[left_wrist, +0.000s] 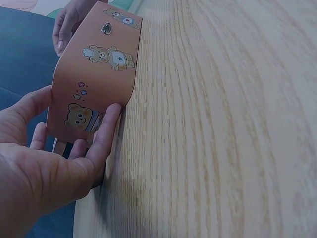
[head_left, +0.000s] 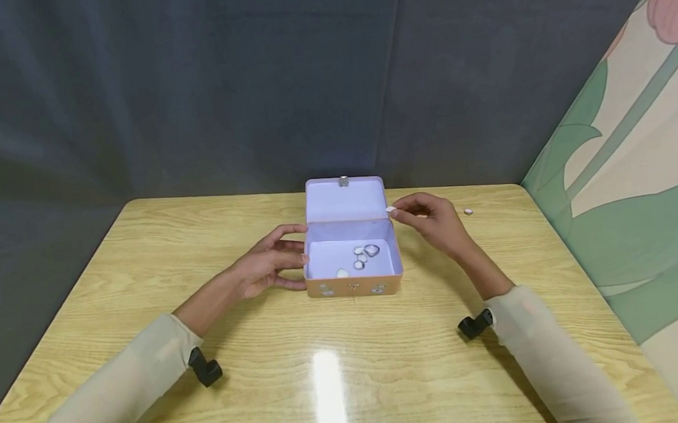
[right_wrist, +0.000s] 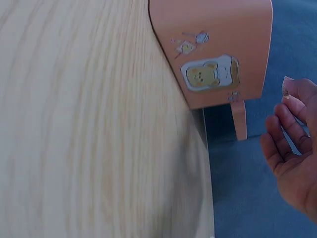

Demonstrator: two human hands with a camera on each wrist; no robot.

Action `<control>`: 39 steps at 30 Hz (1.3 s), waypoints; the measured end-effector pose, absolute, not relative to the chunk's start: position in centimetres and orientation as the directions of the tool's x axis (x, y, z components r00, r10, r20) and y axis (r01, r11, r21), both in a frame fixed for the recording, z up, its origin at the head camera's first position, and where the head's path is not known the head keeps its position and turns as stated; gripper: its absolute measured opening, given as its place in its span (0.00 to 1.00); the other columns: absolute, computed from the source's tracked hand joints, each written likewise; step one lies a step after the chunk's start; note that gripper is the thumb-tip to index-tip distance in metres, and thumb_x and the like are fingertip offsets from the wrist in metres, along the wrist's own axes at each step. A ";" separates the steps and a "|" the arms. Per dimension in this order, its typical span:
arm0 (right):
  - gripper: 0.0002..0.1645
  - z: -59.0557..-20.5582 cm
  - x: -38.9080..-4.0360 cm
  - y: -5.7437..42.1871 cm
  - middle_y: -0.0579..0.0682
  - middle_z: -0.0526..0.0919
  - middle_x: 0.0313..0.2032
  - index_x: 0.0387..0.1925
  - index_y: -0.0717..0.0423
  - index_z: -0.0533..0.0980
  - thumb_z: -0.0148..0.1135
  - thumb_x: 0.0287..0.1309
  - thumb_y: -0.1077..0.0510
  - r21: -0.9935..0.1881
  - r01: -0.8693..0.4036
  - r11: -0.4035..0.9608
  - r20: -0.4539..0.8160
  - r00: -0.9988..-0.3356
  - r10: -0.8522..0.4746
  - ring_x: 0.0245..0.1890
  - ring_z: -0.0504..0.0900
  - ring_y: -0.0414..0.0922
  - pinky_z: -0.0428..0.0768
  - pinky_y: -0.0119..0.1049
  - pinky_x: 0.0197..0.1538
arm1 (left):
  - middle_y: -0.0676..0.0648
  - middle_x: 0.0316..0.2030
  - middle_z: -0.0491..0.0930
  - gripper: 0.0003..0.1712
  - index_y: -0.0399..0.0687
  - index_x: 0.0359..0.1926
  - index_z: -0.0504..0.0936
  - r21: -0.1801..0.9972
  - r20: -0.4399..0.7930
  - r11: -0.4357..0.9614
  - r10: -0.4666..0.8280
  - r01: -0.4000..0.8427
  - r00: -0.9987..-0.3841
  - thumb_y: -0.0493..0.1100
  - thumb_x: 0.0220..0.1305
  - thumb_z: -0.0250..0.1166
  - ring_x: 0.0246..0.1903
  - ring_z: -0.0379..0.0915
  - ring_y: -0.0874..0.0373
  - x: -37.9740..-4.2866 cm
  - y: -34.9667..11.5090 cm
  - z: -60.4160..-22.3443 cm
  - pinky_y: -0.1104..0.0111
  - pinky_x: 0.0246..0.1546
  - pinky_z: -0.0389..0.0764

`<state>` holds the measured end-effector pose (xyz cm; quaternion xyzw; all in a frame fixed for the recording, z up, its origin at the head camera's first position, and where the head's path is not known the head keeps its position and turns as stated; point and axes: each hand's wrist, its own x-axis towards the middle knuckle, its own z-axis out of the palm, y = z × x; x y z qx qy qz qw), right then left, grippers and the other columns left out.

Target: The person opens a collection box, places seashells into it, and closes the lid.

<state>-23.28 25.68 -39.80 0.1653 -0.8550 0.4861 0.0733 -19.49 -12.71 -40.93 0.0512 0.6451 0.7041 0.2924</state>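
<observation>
An orange tin box (head_left: pixel 354 287) with a lilac inside stands on the table, its hinged lid (head_left: pixel 345 199) raised at the back. Several small pale shells (head_left: pixel 359 265) lie on its floor, most of them grouped right of the middle. My left hand (head_left: pixel 269 263) rests its spread fingers against the box's left end, which carries bear pictures (left_wrist: pixel 81 118). At the box's back right corner, my right hand (head_left: pixel 431 219) pinches a small white shell (head_left: pixel 391 209) between thumb and forefinger, above rim height. The right wrist view shows those fingertips beyond the box's right end.
Another small shell (head_left: pixel 468 212) lies on the wooden table (head_left: pixel 256 382), right of my right hand. Behind the table hangs a dark curtain (head_left: pixel 240 89). A floral panel (head_left: pixel 630 177) borders the right side.
</observation>
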 end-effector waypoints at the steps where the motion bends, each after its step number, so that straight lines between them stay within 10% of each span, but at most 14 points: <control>1: 0.14 -39.8 -23.3 25.5 0.60 0.92 0.55 0.54 0.60 0.90 0.74 0.78 0.54 -0.807 -0.362 0.467 0.293 -0.932 -0.214 0.48 0.87 0.32 0.85 0.20 0.51 | 0.34 0.80 0.63 0.44 0.57 0.87 0.60 0.939 -0.305 0.004 0.478 -0.345 -0.824 0.32 0.79 0.67 0.62 0.83 0.43 -19.5 -12.7 -40.9 0.48 0.53 0.97; 39: 0.11 -39.3 -22.3 19.7 0.54 0.95 0.47 0.51 0.55 0.92 0.79 0.72 0.57 -0.785 -0.453 0.422 0.323 -0.882 -0.344 0.46 0.89 0.44 0.90 0.42 0.56 | 0.33 0.80 0.63 0.44 0.56 0.88 0.58 0.943 -0.297 0.009 0.479 -0.334 -0.826 0.31 0.81 0.66 0.62 0.82 0.43 -19.4 -13.0 -40.9 0.47 0.54 0.97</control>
